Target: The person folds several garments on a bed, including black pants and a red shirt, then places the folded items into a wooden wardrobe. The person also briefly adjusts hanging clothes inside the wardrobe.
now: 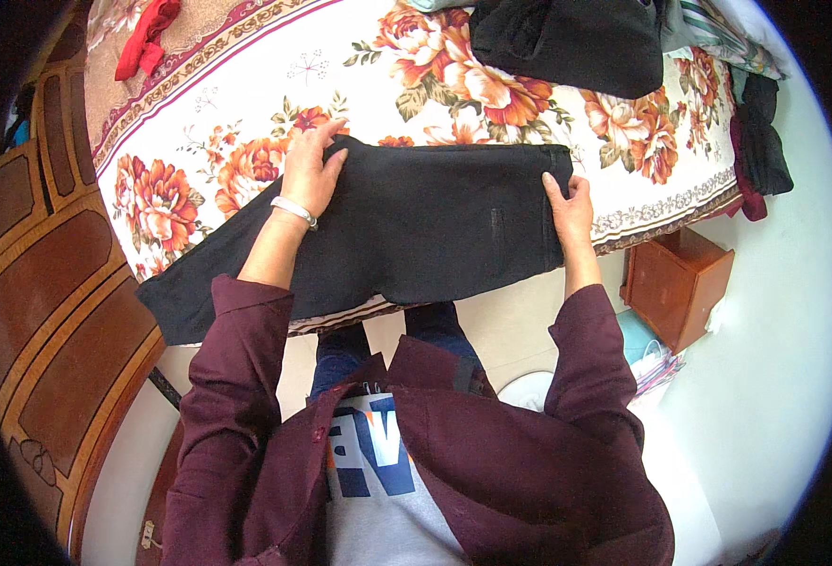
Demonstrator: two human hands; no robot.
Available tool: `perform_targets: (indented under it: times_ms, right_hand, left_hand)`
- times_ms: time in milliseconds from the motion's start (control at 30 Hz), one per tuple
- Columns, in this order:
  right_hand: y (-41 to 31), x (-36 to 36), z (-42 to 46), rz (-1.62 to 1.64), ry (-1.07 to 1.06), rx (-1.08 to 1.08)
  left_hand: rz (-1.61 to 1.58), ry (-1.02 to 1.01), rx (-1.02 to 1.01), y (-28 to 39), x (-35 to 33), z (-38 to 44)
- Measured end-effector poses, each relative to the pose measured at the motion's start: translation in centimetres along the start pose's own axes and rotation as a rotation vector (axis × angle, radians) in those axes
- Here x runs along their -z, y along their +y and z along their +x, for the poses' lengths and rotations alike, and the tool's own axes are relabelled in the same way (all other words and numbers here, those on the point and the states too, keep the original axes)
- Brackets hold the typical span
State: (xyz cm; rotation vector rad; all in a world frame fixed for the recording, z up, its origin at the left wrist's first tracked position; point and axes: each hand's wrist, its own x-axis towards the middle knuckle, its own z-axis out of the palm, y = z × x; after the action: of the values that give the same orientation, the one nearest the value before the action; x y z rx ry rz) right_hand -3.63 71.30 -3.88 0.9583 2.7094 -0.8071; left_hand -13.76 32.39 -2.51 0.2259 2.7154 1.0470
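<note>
A pair of black trousers (416, 219) lies folded lengthwise along the near edge of a bed with a floral sheet (246, 92). The waistband is at the right and the legs run out to the lower left. My left hand (313, 170), with a bangle on its wrist, rests on the upper edge of the trousers, fingers partly spread; whether it pinches the cloth cannot be told. At the waistband, my right hand (571, 209) grips the cloth between thumb and fingers.
Dark garments (571, 49) are heaped at the back right of the bed, and more clothes (762, 141) hang over its right edge. A red cloth (147, 42) lies at the back left. A wooden nightstand (678, 283) stands at the right, panelled wooden furniture (55, 283) at the left.
</note>
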Motion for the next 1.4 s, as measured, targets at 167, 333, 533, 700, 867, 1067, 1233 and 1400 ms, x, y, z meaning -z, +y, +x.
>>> perform_targets:
  times_ms: [167,333,533,700,867,1067,1233,1400]
  right_hand:
    - [-3.3,-0.1,-2.9,-0.224,0.063,-0.032]
    - [-2.6,1.8,-1.2,-0.144,0.186,0.145]
    - [-4.3,8.8,7.4,-0.430,0.353,0.300]
    - [-3.9,7.1,7.7,-0.760,0.602,0.362]
    - [-7.5,-1.8,-2.9,-0.377,0.221,0.904]
    - [-8.9,-8.3,-9.1,-0.467,-0.141,0.891]
    - [-9.3,-6.9,-9.5,-0.504,-0.288,1.042]
    - [-10.8,-5.8,-12.0,-0.533,-0.587,1.168]
  left_hand:
    - [0.445,-0.061,0.018,0.1,-0.2,-0.8]
    - [0.044,0.104,-0.081,0.8,0.1,-0.6]
    - [0.162,0.340,-0.085,5.5,0.5,3.4]
    - [0.314,0.444,-0.157,2.5,0.0,-0.9]
    - [0.406,0.038,-0.114,-1.9,-0.8,-12.9]
    - [0.503,-0.146,0.040,-6.8,1.4,-17.9]
    - [0.518,-0.078,0.135,-10.2,3.3,-21.4]
    - [0.581,-0.089,0.256,-14.4,6.4,-24.9]
